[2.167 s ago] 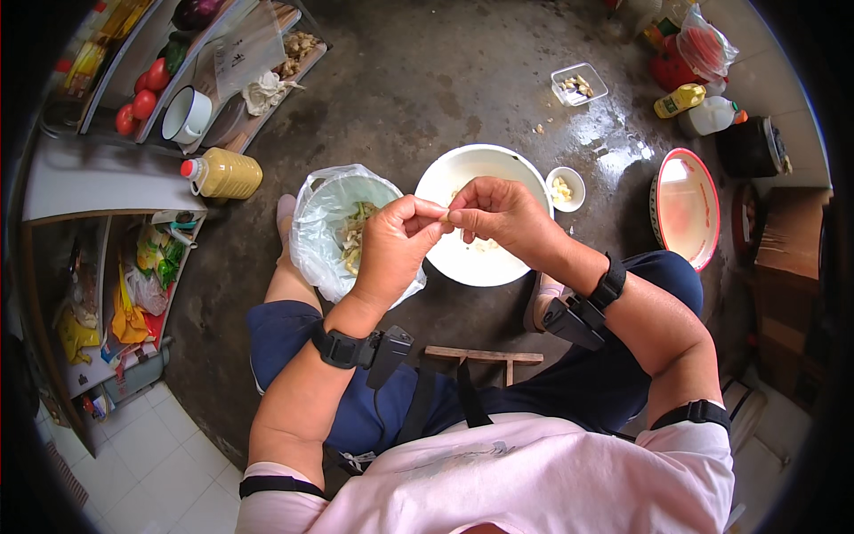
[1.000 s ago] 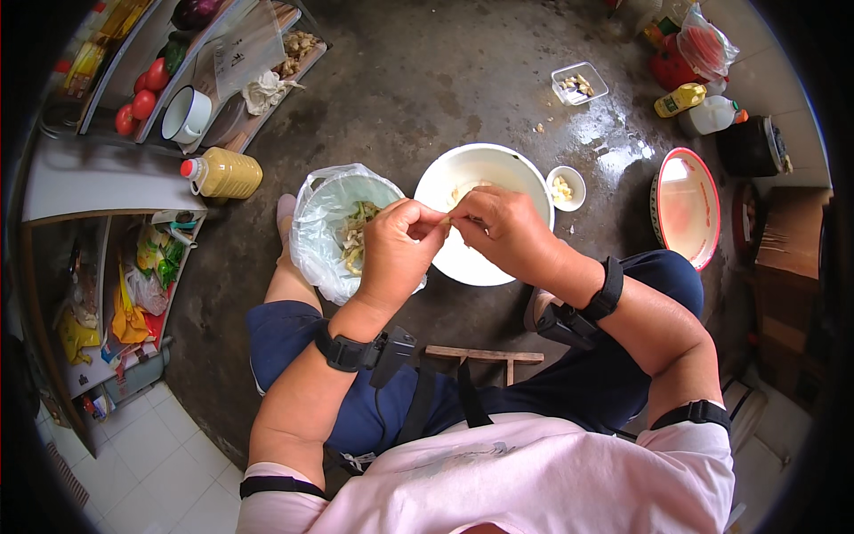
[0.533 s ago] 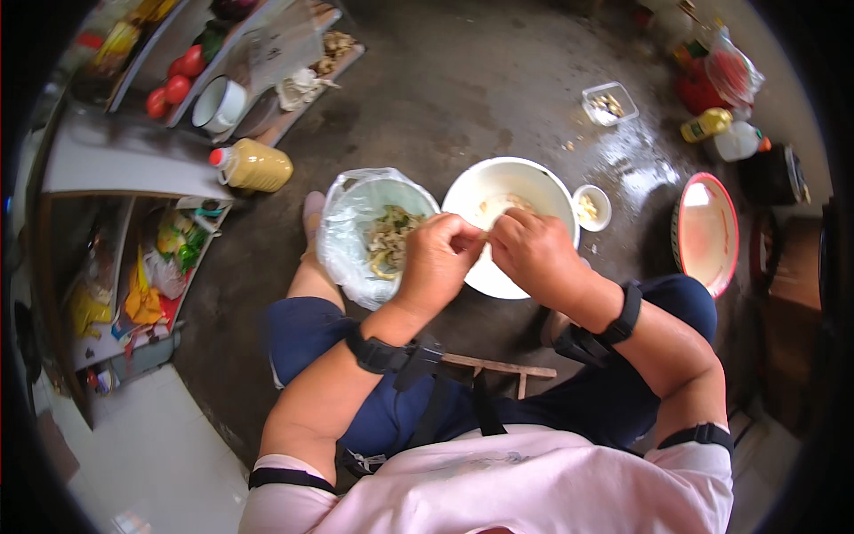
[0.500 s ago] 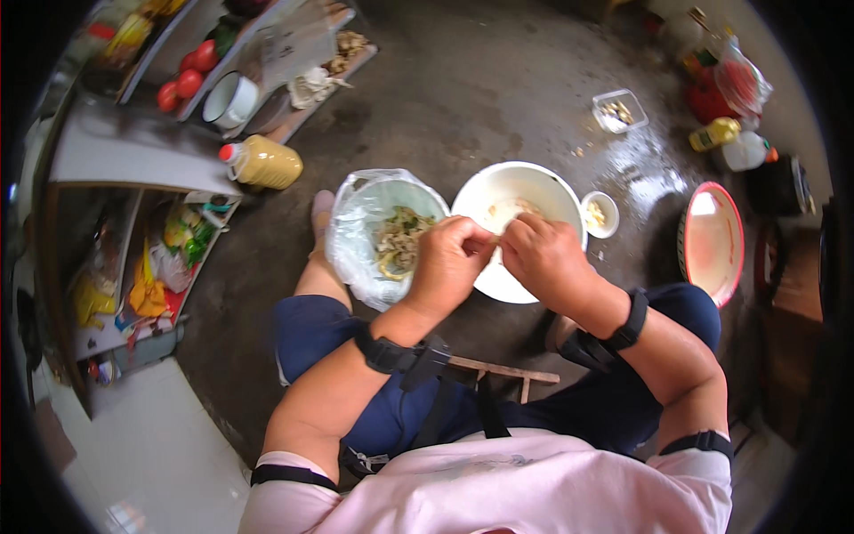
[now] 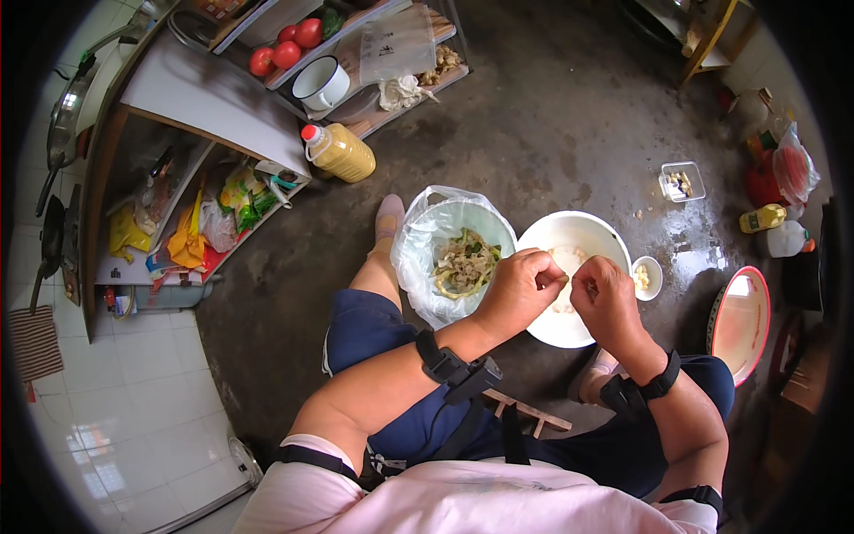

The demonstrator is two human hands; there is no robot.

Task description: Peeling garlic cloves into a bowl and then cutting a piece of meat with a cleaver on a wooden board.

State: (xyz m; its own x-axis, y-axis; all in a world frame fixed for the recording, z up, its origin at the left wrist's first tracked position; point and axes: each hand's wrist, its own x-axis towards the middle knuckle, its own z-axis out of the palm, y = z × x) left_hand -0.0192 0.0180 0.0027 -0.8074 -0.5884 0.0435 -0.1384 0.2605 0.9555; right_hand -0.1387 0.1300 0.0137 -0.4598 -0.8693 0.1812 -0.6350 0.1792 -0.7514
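Observation:
My left hand [image 5: 523, 292] and my right hand [image 5: 607, 301] are raised over a wide white basin [image 5: 544, 233], a small gap between their fingertips. Both are closed in a pinch. A tiny dark bit seems to show at my left fingertips; whatever my right fingers hold is hidden. Pale pieces [image 5: 567, 258] lie in the basin, too small to name surely. Left of it stands a bin lined with a clear plastic bag [image 5: 416, 258], holding skins and green scraps [image 5: 466, 258]. A small white cup [image 5: 656, 267] with pale, clove-like pieces stands against the basin's right side.
A clear plastic tray [image 5: 699, 187] with small pieces lies farther right. A red-rimmed basin [image 5: 745, 311] leans at the right. Left are an oil jug [image 5: 345, 155] and shelves [image 5: 213, 98] with tomatoes [image 5: 286, 55] and a white enamel mug [image 5: 322, 84]. A wooden stool [image 5: 529, 411] shows between my legs.
My fingertips, together before, have come apart, the right hand's fingers now curled. The whole view has shifted, so the surroundings sit farther right and the bin and basin lower.

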